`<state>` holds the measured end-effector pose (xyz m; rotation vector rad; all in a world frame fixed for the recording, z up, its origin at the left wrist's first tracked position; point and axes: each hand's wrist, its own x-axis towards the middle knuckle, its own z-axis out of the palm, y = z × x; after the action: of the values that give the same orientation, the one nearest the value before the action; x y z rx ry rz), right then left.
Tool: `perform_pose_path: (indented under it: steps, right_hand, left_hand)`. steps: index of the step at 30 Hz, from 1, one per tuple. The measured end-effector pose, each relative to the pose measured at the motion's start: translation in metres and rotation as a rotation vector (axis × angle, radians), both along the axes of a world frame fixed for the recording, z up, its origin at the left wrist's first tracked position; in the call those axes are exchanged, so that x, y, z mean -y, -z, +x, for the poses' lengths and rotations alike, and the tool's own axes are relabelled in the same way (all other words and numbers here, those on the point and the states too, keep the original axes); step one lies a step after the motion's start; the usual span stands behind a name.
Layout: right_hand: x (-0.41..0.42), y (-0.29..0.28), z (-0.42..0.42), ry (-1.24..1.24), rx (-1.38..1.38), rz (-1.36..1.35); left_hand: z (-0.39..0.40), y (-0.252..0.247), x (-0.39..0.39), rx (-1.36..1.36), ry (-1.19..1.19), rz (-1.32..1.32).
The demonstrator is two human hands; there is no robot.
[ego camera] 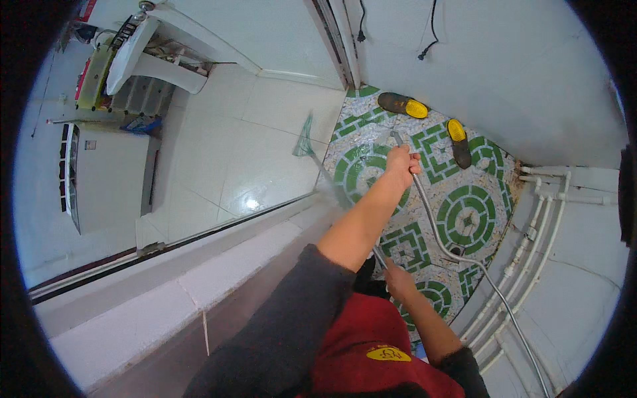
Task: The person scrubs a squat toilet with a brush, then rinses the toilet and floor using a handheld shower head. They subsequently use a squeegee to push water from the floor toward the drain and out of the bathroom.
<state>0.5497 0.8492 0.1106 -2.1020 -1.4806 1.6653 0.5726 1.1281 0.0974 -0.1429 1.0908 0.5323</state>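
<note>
My left hand [402, 163] is closed around a spray nozzle [397, 138] on a flexible metal hose [432, 214]. The nozzle points away from me, just above wet patterned tiles. Lower down, my right hand [399, 283] grips a pole [379, 257], which passes beneath my left forearm. Beyond that arm a blurred shaft [326, 174] continues in line with it towards a green broom-like head [304, 139] at the pale floor's edge. The forearm hides the stretch between. Wet sheen covers the green-and-white floor [467, 219] around the nozzle.
Two dark shoes with yellow insoles [415, 108] [456, 130] lie by the wall. White pipes [535, 239] run along the right wall. A tiled ledge [249, 253] and sliding-door track [224, 221] border the left. Beyond stand a white washbasin [132, 54] and a white appliance [112, 169].
</note>
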Motion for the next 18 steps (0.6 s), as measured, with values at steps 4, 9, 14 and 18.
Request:
perform_pose_path:
  steps: [4,9,14,18]
  right_hand:
    - [-0.114,0.118,-0.089,0.169,-0.376,0.434]
    - [-0.155,0.146,-0.108,0.504,-0.497,0.819]
    - [-0.021,0.073,0.031,-0.147,0.254,-0.095]
    - [0.154,-0.017,0.104,-0.024,0.439,-0.21]
  left_hand:
    - [-0.021,-0.002,-0.009,-0.027,0.041,0.025]
    - [-0.017,-0.013,-0.01,-0.095,0.02,0.029]
    - [-0.029,-0.003,-0.009,-0.047,-0.003,-0.001]
    - [-0.023,-0.007,-0.016,-0.01,0.017,0.028]
